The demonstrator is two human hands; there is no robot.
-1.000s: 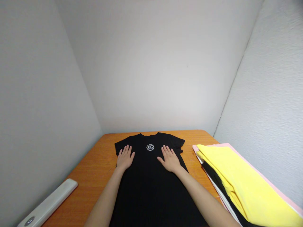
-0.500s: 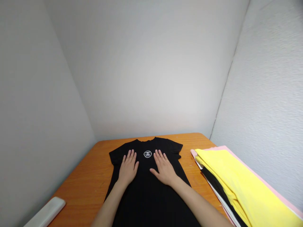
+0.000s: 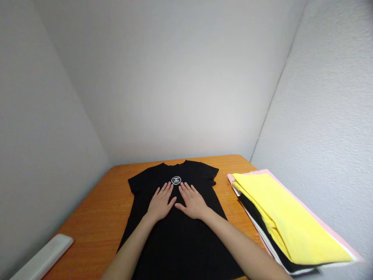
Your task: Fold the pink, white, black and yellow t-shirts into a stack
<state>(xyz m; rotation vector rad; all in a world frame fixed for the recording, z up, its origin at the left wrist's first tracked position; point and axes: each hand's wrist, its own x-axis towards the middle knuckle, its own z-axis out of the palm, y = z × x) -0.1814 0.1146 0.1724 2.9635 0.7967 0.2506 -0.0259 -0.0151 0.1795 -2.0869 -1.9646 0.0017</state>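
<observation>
A black T-shirt (image 3: 175, 241) lies spread out on the wooden table (image 3: 96, 206), its collar toward the back wall and its short sleeves out to the sides. A round white printed logo (image 3: 176, 180) shows on its chest. My left hand (image 3: 161, 203) rests flat on the shirt, just below and left of the logo, fingers stretched out. On the other side, my right hand (image 3: 192, 201) lies palm down on the fabric, fingers extended, close to the left one. Neither hand grips the cloth.
A stack of folded clothes (image 3: 291, 217), yellow on top with pink, white and black layers under it, sits at the table's right edge. At the lower left lies a long white object (image 3: 43, 257). Walls stand close on the left, back and right.
Both hands have slid closer together and a little down the shirt, now below the logo. The view has tilted slightly, so the whole scene sits higher and further left.
</observation>
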